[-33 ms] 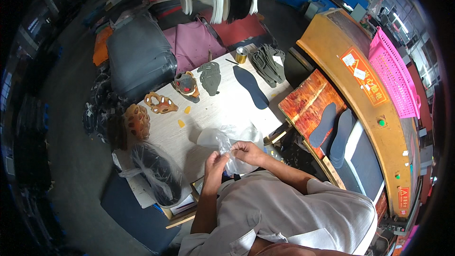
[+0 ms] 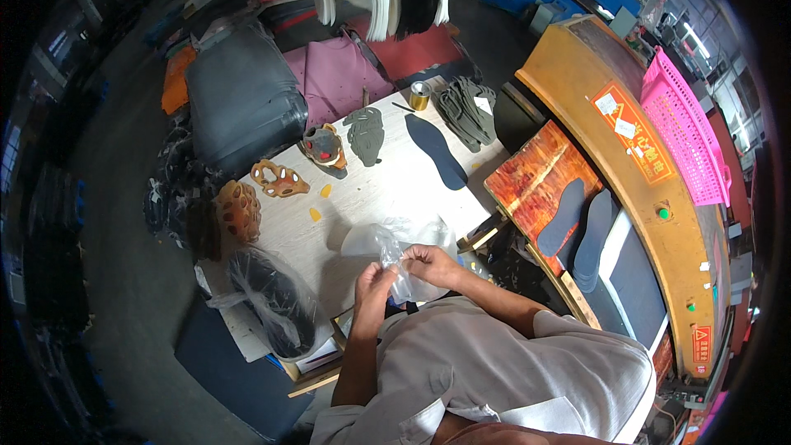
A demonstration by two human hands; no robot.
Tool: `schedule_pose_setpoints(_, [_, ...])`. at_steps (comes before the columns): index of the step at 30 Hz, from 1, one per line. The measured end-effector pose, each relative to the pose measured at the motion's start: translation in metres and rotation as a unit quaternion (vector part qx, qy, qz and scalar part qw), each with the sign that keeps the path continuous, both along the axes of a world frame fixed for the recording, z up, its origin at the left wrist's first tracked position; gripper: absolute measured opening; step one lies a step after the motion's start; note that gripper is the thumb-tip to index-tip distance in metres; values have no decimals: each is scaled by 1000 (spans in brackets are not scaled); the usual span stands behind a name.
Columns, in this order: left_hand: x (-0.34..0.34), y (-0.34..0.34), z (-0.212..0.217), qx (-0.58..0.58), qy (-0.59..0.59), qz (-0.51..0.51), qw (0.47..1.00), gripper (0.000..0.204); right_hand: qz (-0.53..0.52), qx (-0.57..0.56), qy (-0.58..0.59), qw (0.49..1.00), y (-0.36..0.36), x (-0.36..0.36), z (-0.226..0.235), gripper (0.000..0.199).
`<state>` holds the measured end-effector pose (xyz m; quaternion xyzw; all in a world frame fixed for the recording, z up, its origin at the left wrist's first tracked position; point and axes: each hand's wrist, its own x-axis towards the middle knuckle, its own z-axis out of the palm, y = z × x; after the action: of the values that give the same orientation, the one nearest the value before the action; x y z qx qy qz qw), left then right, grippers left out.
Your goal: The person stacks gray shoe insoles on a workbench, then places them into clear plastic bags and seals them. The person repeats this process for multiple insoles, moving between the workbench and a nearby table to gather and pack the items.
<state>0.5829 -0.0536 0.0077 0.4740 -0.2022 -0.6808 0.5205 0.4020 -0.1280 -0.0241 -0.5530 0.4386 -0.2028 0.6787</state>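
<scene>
Head view, only one: both hands sit at the near edge of the pale worktable (image 2: 387, 189), right in front of the person's chest. Left hand (image 2: 372, 287) and right hand (image 2: 428, 264) both pinch a clear plastic bag (image 2: 395, 257), fingers closed on the film, left lower, right a bit higher and further from the table's near edge. The bag's loose part spreads on the table just beyond the hands; contents cannot be told. Versus the earlier frame: no visible difference, same grip, same hand spots, bag in the same place, nothing on the table shifted. Relative to the table: a dark insole (image 2: 437, 150) lies flat near the far right part, a stack of grey cut soles (image 2: 465, 111) at the far right corner, a small brass-coloured roll (image 2: 420, 96) beside that stack on the far edge. A grey sole piece (image 2: 364, 133) sits mid far side, a brown-and-red moulded piece (image 2: 324, 147) just left of it, an orange perforated sole part (image 2: 280, 179) further left, another orange perforated piece (image 2: 239, 210) at the left edge. A bagged dark bundle (image 2: 272, 301) hangs off the near left corner. Right of the table: an orange-red board (image 2: 531, 177) with two dark insoles (image 2: 577, 227) lying at its near end, side by side. A pink plastic crate (image 2: 684, 136) sits well to the right, on the yellow machine housing (image 2: 593, 91).
</scene>
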Motion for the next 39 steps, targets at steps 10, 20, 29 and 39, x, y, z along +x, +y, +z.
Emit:
schedule_pose_setpoints(10, [6,1,13,-3,-28,-29,999,23,-32,4,2,999,4,3,11,16])
schedule_pose_setpoints(20, [2,-2,17,15,-51,-14,998,21,-29,3,29,999,8,3,9,17])
schedule_pose_setpoints(29, [7,0,20,-13,-132,-64,989,24,-88,-93,2,992,12,6,5,12])
schedule_pose_setpoints(39, [1,1,-29,-53,-64,14,996,29,29,-259,58,964,20,-2,17,37])
